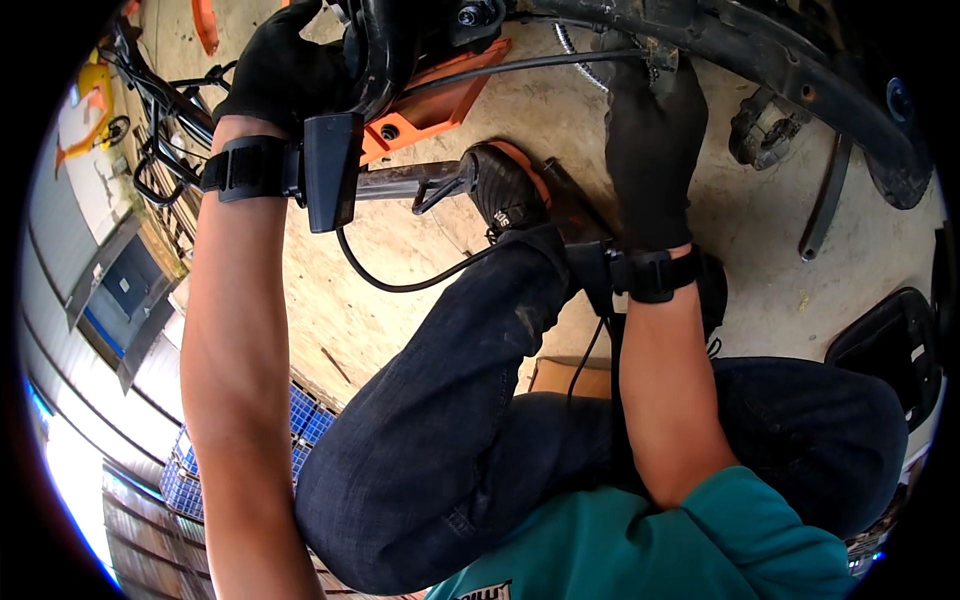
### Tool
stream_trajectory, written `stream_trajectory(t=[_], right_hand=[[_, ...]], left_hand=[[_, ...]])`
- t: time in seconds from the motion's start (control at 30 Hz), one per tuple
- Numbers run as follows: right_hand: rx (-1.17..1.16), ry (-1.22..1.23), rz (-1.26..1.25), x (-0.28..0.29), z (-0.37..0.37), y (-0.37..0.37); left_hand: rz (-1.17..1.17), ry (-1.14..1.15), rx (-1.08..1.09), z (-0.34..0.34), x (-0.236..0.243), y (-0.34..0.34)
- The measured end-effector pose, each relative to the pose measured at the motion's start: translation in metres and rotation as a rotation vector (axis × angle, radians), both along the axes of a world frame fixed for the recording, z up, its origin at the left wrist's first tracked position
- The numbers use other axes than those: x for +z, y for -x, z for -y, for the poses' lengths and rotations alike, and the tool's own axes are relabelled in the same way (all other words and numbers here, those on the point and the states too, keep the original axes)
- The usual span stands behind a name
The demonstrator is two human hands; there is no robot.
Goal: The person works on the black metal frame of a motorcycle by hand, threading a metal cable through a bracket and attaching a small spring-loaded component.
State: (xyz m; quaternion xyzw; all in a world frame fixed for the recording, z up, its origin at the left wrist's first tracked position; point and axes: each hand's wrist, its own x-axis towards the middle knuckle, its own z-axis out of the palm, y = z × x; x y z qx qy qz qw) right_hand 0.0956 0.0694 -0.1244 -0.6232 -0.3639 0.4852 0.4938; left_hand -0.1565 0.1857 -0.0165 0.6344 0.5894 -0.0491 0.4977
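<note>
Dark metal frame [780,60]: far side, long axis running from far middle to the right, its right end bending nearer. Right hand [655,150]: black-gloved, just on the near side of the frame, fingers curled at the thin black cable [520,66]; grip cannot be told. Cable: long axis left to right, between the hands, right end at the right hand. Left hand [285,75]: black-gloved, beside the curved dark tube [385,50] on its right; closure cannot be told.

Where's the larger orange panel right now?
The larger orange panel is at the head view's upper middle, between the gloved left hand and right hand, above and left of the shoe in the picture, partly hidden by black tubing.
</note>
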Motion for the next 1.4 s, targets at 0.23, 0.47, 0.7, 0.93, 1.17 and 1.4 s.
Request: stream_trajectory(t=[0.23,0.47,0.7,0.93,1.17,1.4], right_hand=[[0.219,-0.012,0.506,-0.011,-0.022,-0.014],[0.309,-0.199,0.408,-0.006,-0.032,-0.014],[0.442,-0.227,0.486,-0.028,-0.024,-0.003],[0.675,-0.168,0.817,-0.028,-0.011,-0.006],[0.478,0.021,0.443,-0.001,-0.019,0.009],[0.555,-0.072,0.871,0.004,-0.016,0.014]], left_hand=[[-0.494,-0.330,-0.106,0.003,0.000,0.041],[0.775,0.509,0.688,-0.001,0.011,0.009],[0.042,-0.113,-0.052,0.010,0.014,-0.006],[0.429,-0.062,0.489,0.026,0.047,0.029],[0.255,-0.396,0.608,0.064,0.070,0.056],[0.460,-0.061,1.157,0.105,0.062,0.042]])
